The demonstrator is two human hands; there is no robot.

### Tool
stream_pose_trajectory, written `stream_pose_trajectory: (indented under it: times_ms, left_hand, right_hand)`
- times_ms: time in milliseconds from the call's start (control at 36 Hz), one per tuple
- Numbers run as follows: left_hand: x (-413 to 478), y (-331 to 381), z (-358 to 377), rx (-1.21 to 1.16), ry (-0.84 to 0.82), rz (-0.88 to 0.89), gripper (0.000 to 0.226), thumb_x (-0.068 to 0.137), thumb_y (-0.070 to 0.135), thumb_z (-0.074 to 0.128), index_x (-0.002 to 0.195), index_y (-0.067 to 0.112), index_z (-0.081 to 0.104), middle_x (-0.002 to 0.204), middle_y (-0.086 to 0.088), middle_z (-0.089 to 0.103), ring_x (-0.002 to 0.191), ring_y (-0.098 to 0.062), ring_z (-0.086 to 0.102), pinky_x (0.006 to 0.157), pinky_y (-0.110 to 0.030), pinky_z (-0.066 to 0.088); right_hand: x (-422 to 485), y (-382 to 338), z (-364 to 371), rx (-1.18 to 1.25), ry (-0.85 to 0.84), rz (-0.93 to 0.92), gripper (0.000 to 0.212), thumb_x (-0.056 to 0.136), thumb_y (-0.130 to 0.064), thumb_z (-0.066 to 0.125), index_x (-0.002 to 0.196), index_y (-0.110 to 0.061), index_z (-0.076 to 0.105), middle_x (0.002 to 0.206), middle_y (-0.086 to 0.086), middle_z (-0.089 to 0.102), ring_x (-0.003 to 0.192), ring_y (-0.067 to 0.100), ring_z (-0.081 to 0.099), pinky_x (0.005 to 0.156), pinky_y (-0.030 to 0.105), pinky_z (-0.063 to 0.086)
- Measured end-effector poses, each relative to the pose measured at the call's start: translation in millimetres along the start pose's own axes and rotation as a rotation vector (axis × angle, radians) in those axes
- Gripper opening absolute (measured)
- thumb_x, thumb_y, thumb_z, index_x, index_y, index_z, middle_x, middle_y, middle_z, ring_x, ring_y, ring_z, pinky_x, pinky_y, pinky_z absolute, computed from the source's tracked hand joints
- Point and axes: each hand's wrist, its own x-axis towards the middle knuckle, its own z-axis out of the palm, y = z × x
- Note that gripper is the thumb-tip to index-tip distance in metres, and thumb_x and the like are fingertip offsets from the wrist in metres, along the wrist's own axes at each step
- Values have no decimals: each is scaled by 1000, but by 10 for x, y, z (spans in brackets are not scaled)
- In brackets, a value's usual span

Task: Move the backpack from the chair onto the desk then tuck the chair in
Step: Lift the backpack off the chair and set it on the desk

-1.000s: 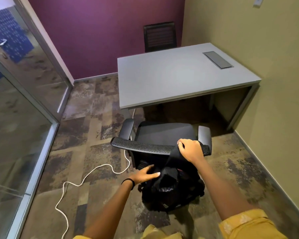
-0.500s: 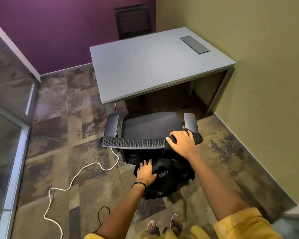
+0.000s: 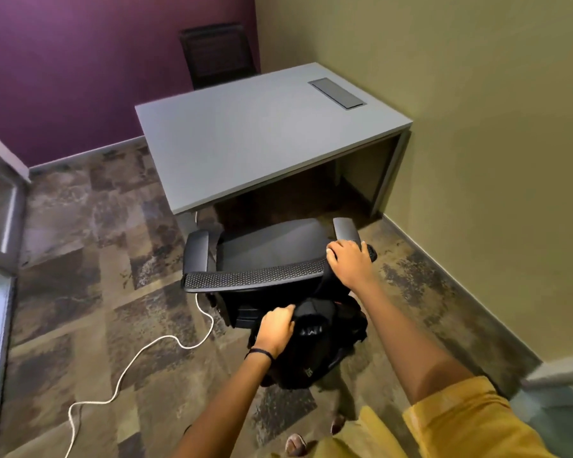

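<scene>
A black backpack (image 3: 315,345) hangs behind the backrest of a black mesh office chair (image 3: 265,252), its strap looped over the backrest's right end. My right hand (image 3: 348,264) grips that strap at the top of the backrest. My left hand (image 3: 277,328) holds the top left of the backpack. The chair stands pulled out in front of the grey desk (image 3: 262,140), seat facing the desk. The lower part of the chair is hidden by the backpack.
A white cable (image 3: 139,355) snakes over the patterned carpet left of the chair. A second dark chair (image 3: 217,54) stands behind the desk at the purple wall. A grey cable hatch (image 3: 337,93) sits in the desk. Yellow wall on the right, glass partition on the left.
My right hand has slid toward the right end of the backrest with the strap. My left hand has shifted to the backpack's upper left. The view has swung right and closer.
</scene>
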Motion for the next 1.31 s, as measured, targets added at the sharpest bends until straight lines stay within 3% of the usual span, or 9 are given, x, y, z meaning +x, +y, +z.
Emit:
stream_pose_trajectory:
  times_ms: [250, 472, 667, 889, 1028, 1139, 1194, 1250, 1306]
  left_hand:
    - [-21, 168, -93, 13, -9, 113, 23, 93, 16, 45, 113, 11, 54, 108, -16, 68, 102, -39, 62, 84, -46, 51]
    - [-40, 319, -137, 22, -24, 161, 19, 93, 15, 45, 108, 9, 55, 105, -16, 68, 98, -38, 62, 82, -45, 52]
    - [73, 620, -127, -23, 1, 183, 20, 90, 15, 47, 105, 10, 59, 104, -14, 70, 98, -37, 62, 80, -43, 50]
    - [274, 1064, -66, -32, -35, 242, 18, 88, 16, 50, 100, 12, 63, 102, -14, 71, 98, -37, 63, 79, -42, 49]
    - [430, 1326, -44, -51, -66, 239, 21, 91, 14, 50, 107, 12, 63, 107, -12, 70, 102, -34, 63, 85, -42, 51]
    - [556, 1630, -22, -42, -68, 268, 25, 92, 13, 49, 113, 14, 62, 111, -11, 70, 103, -33, 62, 87, -40, 49]
    - [638, 1783, -22, -22, -66, 275, 26, 93, 14, 49, 115, 14, 62, 112, -11, 69, 105, -33, 62, 89, -41, 49]
    - [736, 1923, -31, -1, -61, 272, 26, 94, 15, 48, 116, 13, 62, 112, -12, 69, 105, -33, 62, 89, -41, 49]
    - [839, 2059, -34, 4, -57, 268, 25, 95, 16, 47, 114, 12, 62, 110, -12, 70, 102, -32, 62, 88, -41, 49]
  right_hand:
    - [-86, 215, -154, -110, 51, 101, 33, 97, -26, 35, 119, -19, 59, 130, 9, 55, 120, 27, 49, 109, 46, 26]
    - [-110, 292, -201, -104, 85, 267, 31, 96, -17, 40, 125, -14, 50, 130, 15, 52, 123, 32, 47, 111, 56, 18]
    - [-458, 713, -205, 87, 131, 213, 61, 83, 12, 40, 139, -12, 37, 146, 13, 38, 132, 33, 35, 113, 46, 27]
    - [-989, 1400, 4, 435, -530, 192, 76, 80, 12, 44, 147, -12, 16, 156, 13, 16, 142, 26, 22, 112, 35, 26]
    - [-1037, 1769, 69, 453, -640, 208, 98, 77, -5, 62, 149, -20, -3, 154, 12, 21, 134, 31, 35, 92, 27, 33]
    - [-944, 1930, 50, 481, -562, 203, 103, 81, -27, 70, 148, -19, -8, 154, 7, 23, 139, 25, 28, 111, 39, 30]
    - [-868, 2021, 20, 486, -503, 248, 92, 87, -22, 63, 148, -22, -6, 144, 11, 40, 129, 29, 42, 96, 37, 38]
    - [-787, 2151, -35, 458, -482, 299, 82, 90, -10, 53, 149, -27, -3, 106, 6, 57, 93, 21, 57, 70, 23, 35]
    - [-709, 2311, -102, 412, -475, 284, 78, 91, -2, 45, 149, -28, 0, 73, -14, 37, 61, -3, 36, 52, 16, 25]
